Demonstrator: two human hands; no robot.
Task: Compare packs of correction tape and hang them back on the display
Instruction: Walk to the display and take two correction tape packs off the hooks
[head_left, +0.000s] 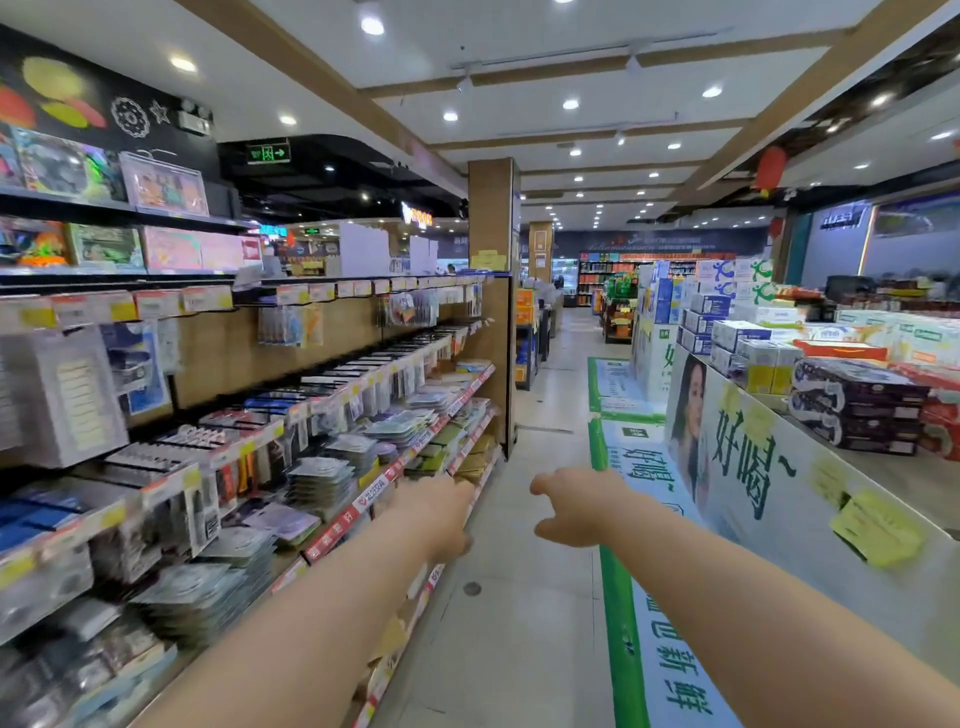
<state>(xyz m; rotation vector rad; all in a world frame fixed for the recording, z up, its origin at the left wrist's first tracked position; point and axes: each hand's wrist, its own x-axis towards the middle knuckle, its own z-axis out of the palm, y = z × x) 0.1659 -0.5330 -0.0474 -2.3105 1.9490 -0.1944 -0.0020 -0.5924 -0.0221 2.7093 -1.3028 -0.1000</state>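
Both hands are empty: the left hand (441, 514) and right hand (574, 506) reach forward, fingers loosely curled. The hanging packs (291, 325) on the display (332, 364) look light and stiff; I would hold one by its card edge.

Bright, even light falls from round ceiling lamps (372, 26), while motion blur smears the near shelves (156, 467) and wide-angle bending warps the edges.
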